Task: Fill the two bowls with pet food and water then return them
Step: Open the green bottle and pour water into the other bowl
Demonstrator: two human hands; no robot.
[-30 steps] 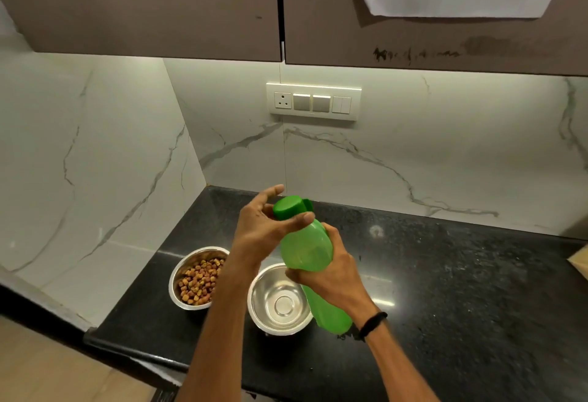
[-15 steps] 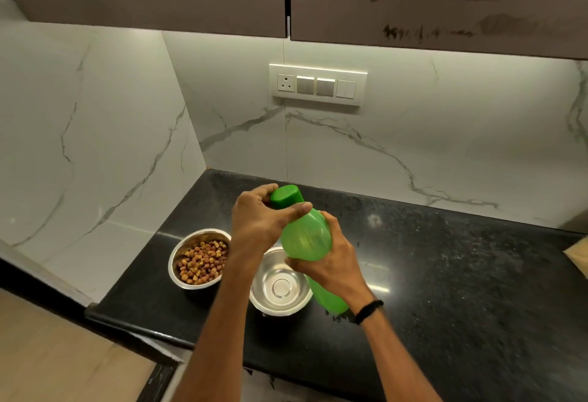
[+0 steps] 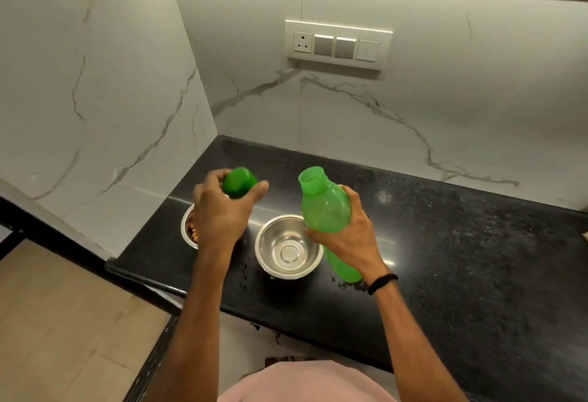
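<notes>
My right hand grips a translucent green bottle around its middle; the bottle leans left and its mouth is uncapped. Its green cap sits in my left hand, held away to the left of the bottle. An empty steel bowl stands on the black counter just left of the bottle's base. A second steel bowl holding brown kibble lies further left, mostly hidden under my left hand.
The black stone counter runs into a marble corner, with walls close behind and to the left. A switch panel hangs on the back wall. Cabinets sit overhead. The counter's front edge drops to a wooden floor at left.
My left hand has taken the cap off the bottle and carried it left, over the kibble bowl. The bottle's mouth now stands uncovered. The camera has tilted down.
</notes>
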